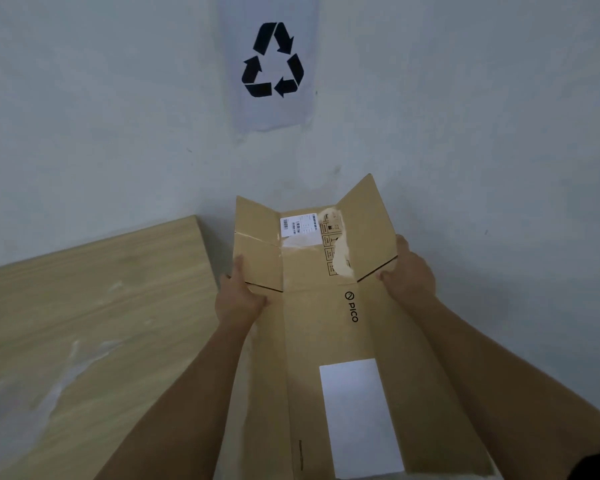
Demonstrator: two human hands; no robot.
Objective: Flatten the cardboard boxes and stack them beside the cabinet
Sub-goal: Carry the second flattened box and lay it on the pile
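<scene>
A brown cardboard box (312, 323), collapsed nearly flat, stretches away from me toward the wall. It carries a "PICO" print, a white label near its far end and a larger white patch close to me. Its far flaps stand up at angles. My left hand (238, 296) grips the left edge by the left flap. My right hand (409, 268) holds the right edge under the right flap. The light wooden cabinet top (94, 306) lies just left of the box.
A pale wall (482, 133) rises straight ahead, with a paper sheet bearing a black recycling symbol (272, 60) stuck on it above the box. The floor beneath the box is hidden.
</scene>
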